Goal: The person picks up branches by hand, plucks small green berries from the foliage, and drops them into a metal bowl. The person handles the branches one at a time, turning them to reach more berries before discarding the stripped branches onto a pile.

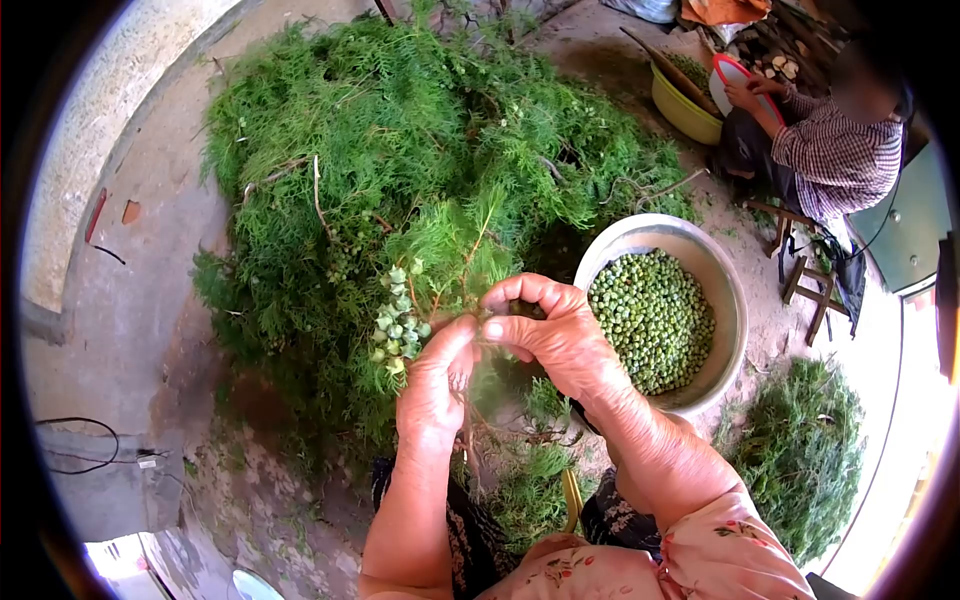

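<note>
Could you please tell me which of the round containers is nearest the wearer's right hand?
The large grey basin holding small green cones, just beside the right hand; the yellow container and red-rimmed one are farther off, by the co-worker.

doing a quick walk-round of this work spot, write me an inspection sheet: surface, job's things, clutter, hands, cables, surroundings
Surface: concrete floor, stained, with plant scraps scattered about.
Job's things: sprig bearing green cones; wide basin holding many loose green cones; large branch pile ahead.
Clutter: reddish chip on the floor at left; smaller greenery heap at lower right.
Hands: left hand holds the sprig; right hand is bent close to its fingertips, and whether it pinches anything is unclear.
Cables: black cable loops over the concrete at the left edge.
Surroundings: another person at upper right, beside a yellow basin.
</note>
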A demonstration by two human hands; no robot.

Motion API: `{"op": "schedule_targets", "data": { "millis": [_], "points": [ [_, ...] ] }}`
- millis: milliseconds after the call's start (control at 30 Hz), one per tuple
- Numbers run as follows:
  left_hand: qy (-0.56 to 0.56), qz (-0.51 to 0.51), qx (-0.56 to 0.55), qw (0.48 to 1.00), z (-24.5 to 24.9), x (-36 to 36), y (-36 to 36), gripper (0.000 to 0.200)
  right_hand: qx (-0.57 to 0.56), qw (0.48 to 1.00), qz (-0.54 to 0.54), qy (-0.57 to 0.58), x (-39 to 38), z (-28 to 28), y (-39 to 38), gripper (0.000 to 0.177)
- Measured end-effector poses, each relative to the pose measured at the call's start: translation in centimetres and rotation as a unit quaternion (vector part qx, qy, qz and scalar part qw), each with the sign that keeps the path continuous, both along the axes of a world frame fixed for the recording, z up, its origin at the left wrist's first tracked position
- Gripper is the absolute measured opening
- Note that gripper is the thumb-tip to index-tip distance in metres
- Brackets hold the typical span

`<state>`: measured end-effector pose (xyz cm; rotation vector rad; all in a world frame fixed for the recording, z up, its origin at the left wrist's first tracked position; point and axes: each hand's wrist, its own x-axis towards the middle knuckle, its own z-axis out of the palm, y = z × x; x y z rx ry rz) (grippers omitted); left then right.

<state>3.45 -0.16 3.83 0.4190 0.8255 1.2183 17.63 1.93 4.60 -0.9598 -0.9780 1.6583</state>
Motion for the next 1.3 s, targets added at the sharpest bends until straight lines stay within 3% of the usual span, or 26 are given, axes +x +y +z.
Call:
{"op": "schedule_targets", "data": {
  "millis": [133,233,333,467,567,633,700,800,900,933,1033,1100,1200,1300],
  "points": [
    [0.03,-0.008,-0.002,1.0,-0.3,0.1,0.0,0.025,0.117,0.992,-0.021,-0.038,-0.5,-1.5,0.5,0.013],
    [0.003,0.004,0.001,1.0,-0.6,-0.1,-0.2,0.022,-0.062,0.994,0.049,0.072,0.6,-0.4,0.4,0.011],
    [-0.044,0.014,-0.012,0.999,-0.6,-0.3,-0.2,0.016,-0.084,0.966,0.077,0.231,1.2,-0.8,0.5,0.005],
    [-0.052,0.03,-0.01,0.998,-0.6,-0.2,0.1,0.014,-0.172,0.956,-0.05,0.234,0.9,1.0,0.0,0.007],
    [-0.046,0.016,0.017,0.999,-1.2,-0.5,0.2,0.013,-0.148,0.963,0.023,0.226,1.7,-0.3,0.2,0.007],
    [-0.029,0.021,0.014,0.999,-0.9,-0.2,0.1,0.013,-0.165,0.974,0.008,0.152,1.1,0.3,-0.2,0.013],
    [0.024,0.014,-0.002,1.0,-0.3,0.1,0.1,0.01,-0.139,0.976,0.035,0.164,0.9,0.1,-0.5,0.017],
    [0.066,-0.008,-0.007,0.998,-0.5,0.3,0.1,0.013,-0.127,0.983,-0.014,0.134,0.2,0.4,-0.5,0.015],
    [0.093,0.0,-0.014,0.996,-0.1,1.0,-0.1,0.012,-0.087,0.995,-0.046,0.035,0.4,0.5,-0.6,0.012],
    [0.106,0.01,-0.015,0.994,-0.2,1.3,-0.2,0.011,-0.041,0.995,-0.076,-0.054,0.3,0.1,-0.5,0.01],
    [0.137,0.04,-0.033,0.989,-1.1,1.5,-0.3,0.014,-0.058,0.974,-0.168,-0.144,1.3,0.2,0.0,0.009],
    [0.157,0.035,-0.052,0.986,-1.6,1.1,-0.3,0.016,-0.089,0.963,-0.249,-0.043,3.1,-0.8,1.8,0.009],
    [0.179,-0.008,-0.067,0.982,-1.8,0.5,-0.5,0.02,-0.117,0.94,-0.319,0.006,6.6,-2.0,3.1,0.018],
    [0.21,-0.006,-0.072,0.975,-0.6,1.2,-0.8,0.027,-0.111,0.913,-0.39,-0.038,9.7,-2.9,3.7,0.028]
  ]
}}
